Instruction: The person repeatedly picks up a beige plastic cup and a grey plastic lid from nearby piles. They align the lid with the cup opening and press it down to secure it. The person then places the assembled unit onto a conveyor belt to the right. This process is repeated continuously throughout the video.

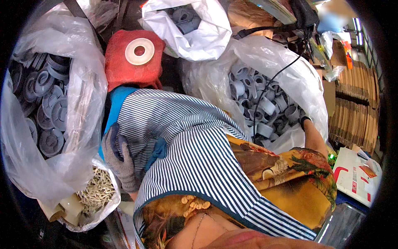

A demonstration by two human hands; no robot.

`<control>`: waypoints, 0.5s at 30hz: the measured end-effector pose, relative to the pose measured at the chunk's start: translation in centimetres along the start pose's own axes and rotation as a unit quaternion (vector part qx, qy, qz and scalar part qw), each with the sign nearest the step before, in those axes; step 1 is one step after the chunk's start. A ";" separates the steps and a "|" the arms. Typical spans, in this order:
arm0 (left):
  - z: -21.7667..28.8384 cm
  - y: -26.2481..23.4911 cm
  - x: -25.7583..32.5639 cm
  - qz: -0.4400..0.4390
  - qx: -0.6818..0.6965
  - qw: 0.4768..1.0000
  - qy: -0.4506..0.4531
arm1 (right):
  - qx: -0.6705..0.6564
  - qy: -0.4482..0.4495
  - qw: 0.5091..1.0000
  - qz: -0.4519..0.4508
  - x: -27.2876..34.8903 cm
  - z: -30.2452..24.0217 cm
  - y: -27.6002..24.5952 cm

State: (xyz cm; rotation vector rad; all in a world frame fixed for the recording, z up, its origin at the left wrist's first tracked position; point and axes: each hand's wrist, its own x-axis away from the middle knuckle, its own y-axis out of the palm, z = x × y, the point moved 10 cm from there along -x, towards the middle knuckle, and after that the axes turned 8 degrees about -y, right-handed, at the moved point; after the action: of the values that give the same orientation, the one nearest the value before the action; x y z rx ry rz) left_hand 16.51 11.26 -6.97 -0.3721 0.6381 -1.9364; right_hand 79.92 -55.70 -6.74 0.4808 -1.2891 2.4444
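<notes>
My left hand (pixel 120 155), in a grey knitted glove, rests against the blue edge of my striped apron (pixel 178 141) with its fingers stretched out and nothing in them. On the right, my right hand (pixel 306 120) reaches to the edge of a heap of grey plastic ring-shaped fittings (pixel 265 106) inside a large clear plastic bag (pixel 296 62). Only its wrist and a dark edge show; the fingers are hidden. Ahead of my lap, a white plastic ring (pixel 130 52) lies on a red cloth-covered pad (pixel 118 70).
Left stands a clear bag (pixel 85 83) of dark grey round discs (pixel 52 141). Below it, a white sack (pixel 112 199) holds small beige pieces (pixel 97 191). Another white bag (pixel 211 33) with grey parts stands far ahead. A black cable (pixel 286 66) crosses the right bag. Cardboard (pixel 352 112) is stacked right.
</notes>
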 end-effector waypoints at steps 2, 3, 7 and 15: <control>0.8 0.8 0.1 -0.012 -0.016 1.000 0.003 | 0.020 -0.018 1.000 0.011 -0.5 -1.4 -2.2; 1.3 1.2 0.1 -0.018 -0.024 1.000 0.005 | 0.033 -0.031 0.999 0.022 -0.5 -2.2 -3.5; 2.4 1.3 0.2 -0.028 -0.038 0.999 0.024 | 0.118 -0.188 0.940 0.258 13.3 -21.6 -20.6; 5.3 -1.9 0.7 0.029 -0.076 0.995 0.061 | -0.867 -0.378 0.324 -0.013 28.6 -56.0 -18.7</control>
State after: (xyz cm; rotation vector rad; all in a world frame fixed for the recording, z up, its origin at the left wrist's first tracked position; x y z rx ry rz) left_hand 17.55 9.87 -1.52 -0.3274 0.8714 -1.8708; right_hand 55.09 4.86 -10.40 0.7347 -2.9181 -0.5538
